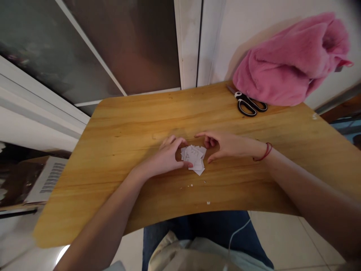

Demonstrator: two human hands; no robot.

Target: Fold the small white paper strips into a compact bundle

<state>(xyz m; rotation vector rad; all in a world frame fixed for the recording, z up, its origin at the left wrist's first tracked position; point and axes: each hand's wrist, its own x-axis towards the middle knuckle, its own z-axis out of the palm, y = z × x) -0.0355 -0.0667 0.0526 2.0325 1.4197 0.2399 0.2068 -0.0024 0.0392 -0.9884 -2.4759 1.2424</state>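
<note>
A small loose pile of white paper pieces lies on the wooden table, edges sticking out at different angles. Dark line marks show on the top piece. My left hand curves around the pile's left side, its thumb touching the near left edge and its fingers spread from it on the far side. To the right, my right hand is held with thumb and index finger wide apart, its other fingers curled. It grips nothing and sits just beside the papers.
Black-handled scissors lie at the back right, against a pink plush bundle. Tiny white scraps are scattered near the table's front edge. Behind the table stand a framed glass panel and a white wall. A box is beyond the left edge.
</note>
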